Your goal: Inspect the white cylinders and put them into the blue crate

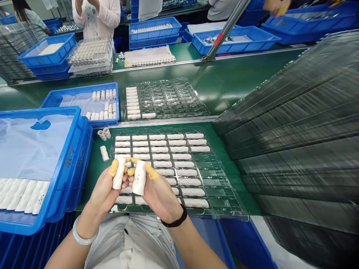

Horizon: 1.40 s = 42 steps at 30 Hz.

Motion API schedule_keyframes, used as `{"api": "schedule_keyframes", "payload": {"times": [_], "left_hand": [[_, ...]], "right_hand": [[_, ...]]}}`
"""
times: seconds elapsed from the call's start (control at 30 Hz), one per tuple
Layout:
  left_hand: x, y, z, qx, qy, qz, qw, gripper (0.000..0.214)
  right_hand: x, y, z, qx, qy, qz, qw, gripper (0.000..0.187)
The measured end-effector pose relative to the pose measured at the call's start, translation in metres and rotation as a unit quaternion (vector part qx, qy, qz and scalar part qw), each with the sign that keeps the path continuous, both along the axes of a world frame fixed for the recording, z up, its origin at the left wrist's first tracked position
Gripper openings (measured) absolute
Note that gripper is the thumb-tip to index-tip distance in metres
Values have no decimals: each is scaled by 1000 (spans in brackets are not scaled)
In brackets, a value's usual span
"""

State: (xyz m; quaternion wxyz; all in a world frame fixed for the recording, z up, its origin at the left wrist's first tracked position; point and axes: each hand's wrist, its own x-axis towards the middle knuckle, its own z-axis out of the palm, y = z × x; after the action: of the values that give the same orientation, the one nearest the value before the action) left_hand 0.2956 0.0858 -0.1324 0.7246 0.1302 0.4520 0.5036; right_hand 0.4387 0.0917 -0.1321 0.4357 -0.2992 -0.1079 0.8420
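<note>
My left hand point(105, 192) grips a white cylinder point(119, 173) upright between fingers that wear yellow finger cots. My right hand point(157, 190) holds a second white cylinder point(139, 178) the same way, close beside the first. Both hands hover over the near left part of a clear plastic tray point(221, 186) whose slots hold several rows of white cylinders lying flat. A bangle is on my left wrist, a black band on my right.
A blue bin point(70, 168) with white cylinders on plastic sheet stands at my left. Three loose cylinders point(103, 144) lie beside the tray. A tall stack of clear trays point(303, 130) fills the right. Another blue bin point(53, 99) and partly filled tray point(168, 99) sit behind. Other people work across the belt.
</note>
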Motion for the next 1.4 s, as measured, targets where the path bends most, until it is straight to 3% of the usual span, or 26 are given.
{"api": "schedule_keyframes", "payload": {"times": [0.17, 0.43, 0.67, 0.93, 1.07, 1.17, 1.4], "left_hand": [[1, 1, 0, -17, 17, 29, 999, 44], [0, -1, 1, 22, 7, -9, 1000, 44], [4, 1, 4, -20, 22, 33, 999, 35], [5, 0, 3, -2, 17, 8, 1000, 39], [6, 0, 2, -3, 38, 15, 999, 40], [6, 1, 1, 1, 23, 2, 1000, 44], [10, -1, 6, 39, 42, -44, 997, 46]], "right_hand": [[1, 2, 2, -24, -1, 1, 1000, 40], [3, -3, -2, 9, -8, -21, 1000, 49], [2, -1, -1, 10, 12, 6, 1000, 40], [5, -4, -3, 61, -36, 4, 997, 39], [6, -1, -2, 16, -16, 0, 1000, 47], [7, 0, -3, -5, 0, -9, 1000, 39], [6, -3, -1, 49, -20, 10, 999, 45]]}}
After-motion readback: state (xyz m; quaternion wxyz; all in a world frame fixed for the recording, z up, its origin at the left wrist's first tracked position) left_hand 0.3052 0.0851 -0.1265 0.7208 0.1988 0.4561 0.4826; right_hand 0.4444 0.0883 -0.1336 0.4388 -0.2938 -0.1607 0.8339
